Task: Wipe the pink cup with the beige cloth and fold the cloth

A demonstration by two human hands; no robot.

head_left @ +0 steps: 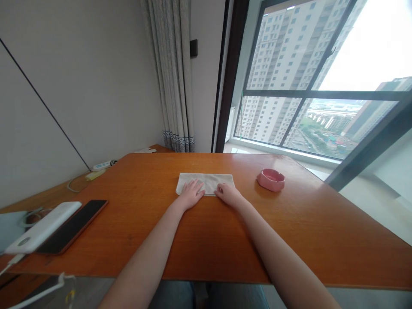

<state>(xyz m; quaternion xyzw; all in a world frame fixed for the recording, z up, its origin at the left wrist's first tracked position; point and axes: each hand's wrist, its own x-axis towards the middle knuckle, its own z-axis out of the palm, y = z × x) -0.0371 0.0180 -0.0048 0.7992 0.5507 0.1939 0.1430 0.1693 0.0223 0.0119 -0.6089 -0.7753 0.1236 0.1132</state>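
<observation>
A pale grey cloth [210, 180], folded into a long rectangle, lies flat on the wooden table [206, 240]. My left hand [192, 192] rests palm down on its left half, fingers stretched out and spread. At the cloth's near edge, right of centre, my right hand [228, 193] has its fingers curled in, with thumb and fingertips closed on the fabric. How much fabric sits between those fingertips is hard to see. The cloth's right end shows beyond the right hand.
A pink ashtray [271, 180] stands to the right of the cloth. At the left edge lie a white power bank [45, 227] with a cable and a black phone [72, 227]. A power strip [101, 166] is behind the table's left side. A window [309, 92] rises at the right.
</observation>
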